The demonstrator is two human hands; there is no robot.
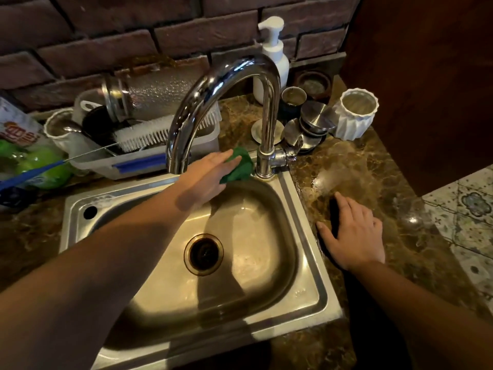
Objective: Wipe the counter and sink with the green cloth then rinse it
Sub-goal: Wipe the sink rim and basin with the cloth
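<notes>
Fingers [230,159] of left hand [210,170] flat on one green cloth [241,170]; right hand [352,233], fingers apart, on counter [360,166]

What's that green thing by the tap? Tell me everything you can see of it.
It is a green cloth of dark, soft-looking fabric, crumpled into a small bunch. It lies on the back rim of the steel sink, close beside the base of the tap; whether it touches the tap is unclear. The left hand lies over part of it, fingers fairly straight, pressing it down. No water runs on it.
</notes>
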